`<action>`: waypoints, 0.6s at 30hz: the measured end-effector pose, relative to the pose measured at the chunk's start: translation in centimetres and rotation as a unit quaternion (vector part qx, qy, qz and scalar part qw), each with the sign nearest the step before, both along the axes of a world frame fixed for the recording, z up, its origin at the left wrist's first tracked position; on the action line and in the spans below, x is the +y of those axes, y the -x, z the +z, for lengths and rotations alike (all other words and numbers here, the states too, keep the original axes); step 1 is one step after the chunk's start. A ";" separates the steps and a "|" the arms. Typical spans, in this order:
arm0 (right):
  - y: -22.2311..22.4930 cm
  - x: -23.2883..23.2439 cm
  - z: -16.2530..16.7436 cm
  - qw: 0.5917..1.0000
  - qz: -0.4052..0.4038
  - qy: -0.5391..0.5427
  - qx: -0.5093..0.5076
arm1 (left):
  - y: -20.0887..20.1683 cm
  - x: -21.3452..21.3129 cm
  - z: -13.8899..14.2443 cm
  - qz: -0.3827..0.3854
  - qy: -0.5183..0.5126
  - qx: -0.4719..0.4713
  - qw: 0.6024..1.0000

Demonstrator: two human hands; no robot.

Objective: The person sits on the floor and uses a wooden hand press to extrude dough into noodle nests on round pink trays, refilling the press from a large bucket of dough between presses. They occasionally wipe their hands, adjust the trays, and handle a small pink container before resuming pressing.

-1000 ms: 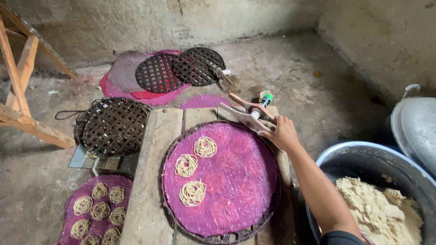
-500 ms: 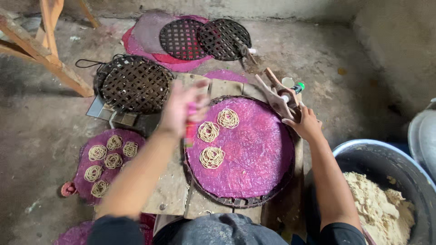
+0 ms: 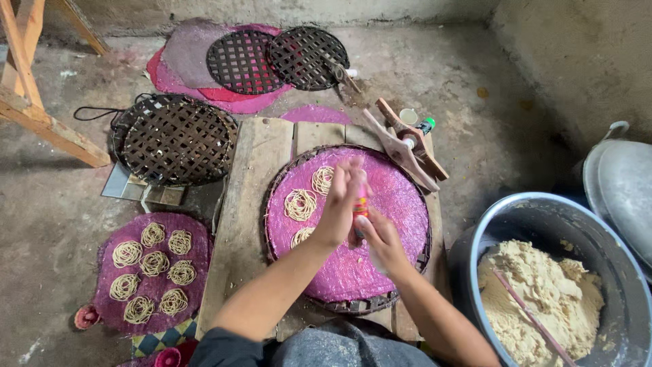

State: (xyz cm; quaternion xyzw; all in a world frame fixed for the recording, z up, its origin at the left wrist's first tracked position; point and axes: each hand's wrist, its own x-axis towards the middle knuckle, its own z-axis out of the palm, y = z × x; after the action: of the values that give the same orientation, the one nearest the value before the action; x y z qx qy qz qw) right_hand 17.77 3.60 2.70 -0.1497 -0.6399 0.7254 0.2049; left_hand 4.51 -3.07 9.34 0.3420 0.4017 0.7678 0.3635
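Note:
Both my hands meet over a round woven tray (image 3: 414,261) lined with purple cloth on a wooden plank table (image 3: 248,204). My left hand (image 3: 339,204) grips the top of a small bottle (image 3: 360,206) with a red and yellow label. My right hand (image 3: 380,239) holds the same bottle from below. Three coils of thin noodle lie on the purple cloth: one (image 3: 323,179) at the back, one (image 3: 300,204) in the middle, one (image 3: 301,236) partly hidden under my left wrist. A wooden hand press (image 3: 406,146) rests on the tray's far right rim.
A big basin (image 3: 516,211) of pale dough with a stick in it stands at the right, a metal lid (image 3: 621,197) beyond it. A purple mat (image 3: 109,285) with several coils lies on the floor left. Empty woven trays (image 3: 178,139) (image 3: 242,61) (image 3: 302,58) lie behind. A green-capped bottle (image 3: 426,124) is by the press.
My right hand has let go of the wooden press and come to the middle of the tray. My left hand has brought the small bottle over, and both hands now hold it.

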 end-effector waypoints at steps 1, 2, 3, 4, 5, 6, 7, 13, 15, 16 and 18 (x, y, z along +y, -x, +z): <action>-0.1 -0.5 -0.3 0.998 -0.021 0.046 0.024 | -0.5 -0.9 -0.5 -0.003 -0.022 0.096 0.995; -0.1 -1.0 -0.4 0.994 -0.041 0.092 0.048 | -0.8 -1.8 -0.9 -0.006 -0.043 0.191 0.981; -0.1 -1.3 -0.4 0.986 -0.062 0.139 0.072 | -1.1 -2.7 -1.3 -0.035 0.014 0.172 0.984; -0.2 -1.5 -0.3 0.994 -0.030 0.057 0.083 | -1.3 -3.6 -1.7 -0.066 0.073 0.150 0.984; -0.5 -1.6 -0.1 0.995 0.003 -0.023 0.093 | -1.3 -4.4 -2.0 -0.097 0.132 0.127 0.978; -0.7 -1.6 0.2 0.988 0.035 -0.105 0.104 | -1.2 -5.1 -2.2 -0.052 0.150 0.177 0.971; -0.9 -1.4 0.5 0.991 0.002 -0.130 0.031 | -0.9 -5.6 -2.3 -0.008 0.166 0.228 0.959; -2.8 0.0 3.3 0.992 -0.080 -0.096 0.031 | -1.3 -7.5 -1.4 -0.012 0.207 0.334 0.920; -3.4 -0.3 4.4 0.993 -0.075 -0.073 0.064 | -1.8 -8.1 -0.8 -0.031 0.183 0.325 0.927; -3.7 -0.6 4.9 0.994 -0.067 -0.065 0.060 | -2.0 -8.4 -0.4 -0.042 0.177 0.308 0.934; -3.9 -1.2 5.9 0.996 -0.051 -0.049 0.052 | -2.3 -9.1 0.2 -0.059 0.188 0.292 0.936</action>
State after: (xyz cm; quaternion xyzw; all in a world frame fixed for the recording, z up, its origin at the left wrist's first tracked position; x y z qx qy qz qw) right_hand 21.67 2.42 8.57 -0.1337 -0.6544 0.6889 0.2817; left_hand 6.77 -12.13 9.53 0.4995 0.6059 0.5220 0.3330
